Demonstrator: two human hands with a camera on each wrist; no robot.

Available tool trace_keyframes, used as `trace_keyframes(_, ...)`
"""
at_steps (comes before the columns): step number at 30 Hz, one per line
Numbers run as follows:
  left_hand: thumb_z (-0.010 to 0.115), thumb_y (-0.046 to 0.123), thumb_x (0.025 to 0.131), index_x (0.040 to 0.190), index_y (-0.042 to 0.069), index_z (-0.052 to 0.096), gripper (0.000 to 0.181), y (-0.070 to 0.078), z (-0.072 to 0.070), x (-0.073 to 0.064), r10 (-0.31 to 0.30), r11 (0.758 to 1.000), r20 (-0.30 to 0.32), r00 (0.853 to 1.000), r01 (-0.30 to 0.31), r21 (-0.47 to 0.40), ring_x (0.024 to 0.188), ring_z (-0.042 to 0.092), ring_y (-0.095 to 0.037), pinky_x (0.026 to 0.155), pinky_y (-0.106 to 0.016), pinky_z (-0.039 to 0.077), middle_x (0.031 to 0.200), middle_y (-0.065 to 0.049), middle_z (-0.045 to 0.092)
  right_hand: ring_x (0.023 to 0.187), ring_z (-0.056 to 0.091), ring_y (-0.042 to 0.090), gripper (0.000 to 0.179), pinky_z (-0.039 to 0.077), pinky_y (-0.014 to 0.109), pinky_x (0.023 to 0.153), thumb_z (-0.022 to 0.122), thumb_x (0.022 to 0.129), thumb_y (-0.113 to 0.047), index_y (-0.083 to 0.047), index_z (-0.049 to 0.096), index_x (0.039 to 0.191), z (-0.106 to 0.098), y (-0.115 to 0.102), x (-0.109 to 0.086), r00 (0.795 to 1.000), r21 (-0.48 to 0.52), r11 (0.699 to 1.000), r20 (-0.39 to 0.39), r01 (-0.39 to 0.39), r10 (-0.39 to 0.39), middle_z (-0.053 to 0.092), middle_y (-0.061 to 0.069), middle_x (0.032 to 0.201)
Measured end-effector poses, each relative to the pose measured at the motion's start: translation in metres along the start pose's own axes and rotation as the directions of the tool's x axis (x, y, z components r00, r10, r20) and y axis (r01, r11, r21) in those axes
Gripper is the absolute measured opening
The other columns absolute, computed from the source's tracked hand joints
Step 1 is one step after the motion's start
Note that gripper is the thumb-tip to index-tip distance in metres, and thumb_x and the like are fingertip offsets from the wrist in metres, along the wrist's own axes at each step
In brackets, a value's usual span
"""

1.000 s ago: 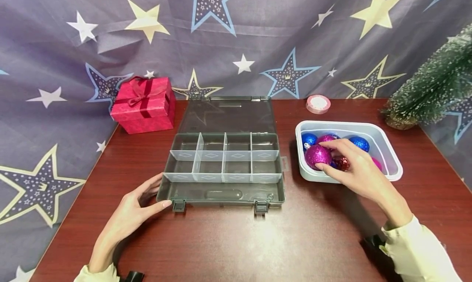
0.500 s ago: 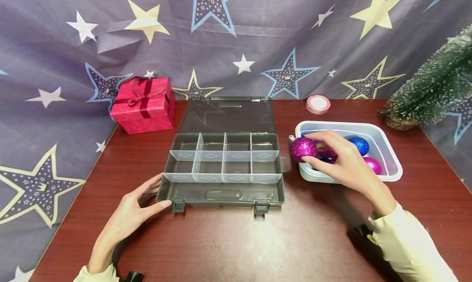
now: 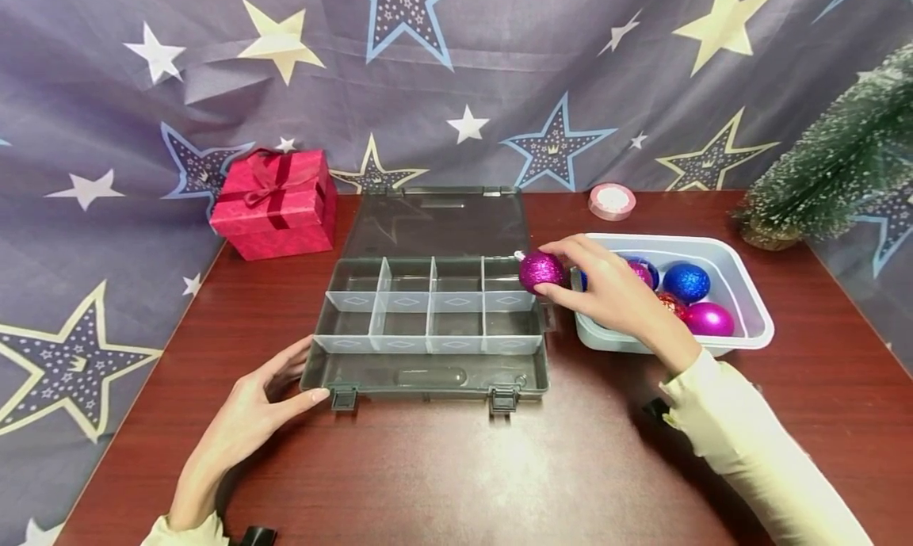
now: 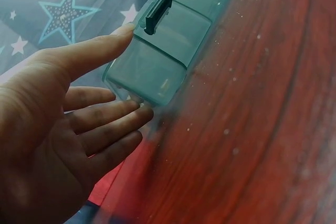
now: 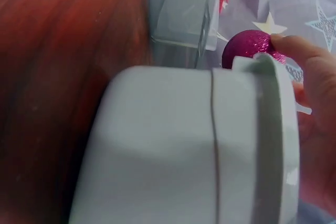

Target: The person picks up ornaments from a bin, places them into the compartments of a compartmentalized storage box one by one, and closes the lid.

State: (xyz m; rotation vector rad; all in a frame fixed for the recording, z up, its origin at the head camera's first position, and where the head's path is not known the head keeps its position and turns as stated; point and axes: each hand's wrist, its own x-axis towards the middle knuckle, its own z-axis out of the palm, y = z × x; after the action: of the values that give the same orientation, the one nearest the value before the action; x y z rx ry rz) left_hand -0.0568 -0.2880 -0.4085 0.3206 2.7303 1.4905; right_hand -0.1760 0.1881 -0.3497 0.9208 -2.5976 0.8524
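Observation:
My right hand (image 3: pixel 606 288) pinches a glittery magenta Christmas ball (image 3: pixel 540 271) between thumb and fingers, its silver cap pointing left. In the head view the ball overlaps the back right compartment of a dark clear organizer box (image 3: pixel 428 378), whose lid (image 3: pixel 442 221) lies folded back. My left hand (image 3: pixel 250 411) is at the box's front left corner, thumb on the front edge by a latch, fingers straight along the side. The left wrist view shows that hand (image 4: pixel 84 124) with extended fingers at the box's end. In the right wrist view, the ball (image 5: pixel 249 45) shows past the tub's rim.
A white plastic tub (image 3: pixel 756 324) right of the box holds several blue, red and pink balls (image 3: pixel 687 282). Behind are a pink ribbon roll (image 3: pixel 612 202) and a small frosted tree (image 3: pixel 820 181). A red gift box (image 3: pixel 278 205) stands back left, before a star-patterned cloth.
My right hand has lifted the magenta ball out of the tub and carried it left to the organizer box's right edge. The left hand stays in place.

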Motion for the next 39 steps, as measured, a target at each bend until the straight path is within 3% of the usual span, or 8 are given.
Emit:
trace_keyframes(15, 0.080, 0.016, 0.094, 0.157, 0.015, 0.047, 0.071, -0.001, 0.000, 0.000, 0.012, 1.000, -0.001, 1.000, -0.012, 0.001, 0.120, 0.062, -0.006, 0.096, -0.012, 0.046, 0.135, -0.012, 0.065, 0.080, 0.063, 0.023, 0.050, 0.054, 0.039, 0.071, 0.080, 0.093, -0.034, -0.008, 0.065, 0.134, 0.013, -0.002, 0.025, 0.996, -0.089, 0.995, 0.078, -0.039, 0.046, 0.062, 0.010, 0.115)
trace_keyframes(18, 0.080, 0.016, 0.094, 0.157, 0.015, 0.047, 0.071, -0.001, 0.000, 0.000, 0.011, 1.000, -0.001, 1.000, -0.011, 0.000, 0.119, 0.062, -0.005, 0.096, -0.012, 0.046, 0.135, -0.012, 0.065, 0.079, 0.064, 0.024, 0.050, 0.054, 0.040, 0.071, 0.080, 0.093, -0.035, -0.007, 0.066, 0.132, 0.017, -0.001, 0.027, 0.997, -0.095, 0.995, 0.073, -0.025, 0.032, 0.063, 0.011, 0.114)
trace_keyframes(22, 0.080, 0.017, 0.094, 0.157, 0.015, 0.047, 0.071, -0.001, 0.000, -0.001, 0.007, 1.000, 0.001, 1.000, -0.007, 0.003, 0.119, 0.061, -0.003, 0.096, -0.012, 0.046, 0.136, -0.012, 0.065, 0.090, 0.067, 0.028, 0.049, 0.056, 0.046, 0.080, 0.079, 0.094, -0.037, -0.007, 0.067, 0.130, 0.018, -0.001, 0.026, 0.997, -0.098, 0.995, 0.066, -0.035, 0.042, 0.064, 0.012, 0.117)
trace_keyframes(29, 0.080, 0.018, 0.094, 0.157, 0.015, 0.046, 0.072, 0.000, 0.000, 0.000, 0.004, 1.000, 0.001, 1.000, -0.004, 0.021, 0.119, 0.061, -0.003, 0.096, -0.011, 0.045, 0.135, -0.011, 0.065, 0.101, 0.066, 0.031, 0.046, 0.055, 0.051, 0.088, 0.078, 0.095, -0.037, -0.009, 0.067, 0.129, 0.005, -0.001, 0.013, 0.996, -0.081, 0.994, 0.038, -0.075, 0.078, 0.063, 0.011, 0.121)
trace_keyframes(39, 0.081, 0.019, 0.094, 0.157, 0.016, 0.047, 0.072, 0.001, 0.001, -0.001, -0.006, 1.000, -0.002, 1.000, 0.006, 0.024, 0.117, 0.062, -0.002, 0.095, -0.011, 0.045, 0.134, -0.011, 0.066, 0.105, 0.065, 0.032, 0.041, 0.052, 0.055, 0.093, 0.084, 0.089, -0.018, -0.008, 0.068, 0.126, -0.026, 0.010, -0.024, 0.997, -0.078, 0.996, -0.066, -0.039, 0.034, 0.065, 0.010, 0.120)
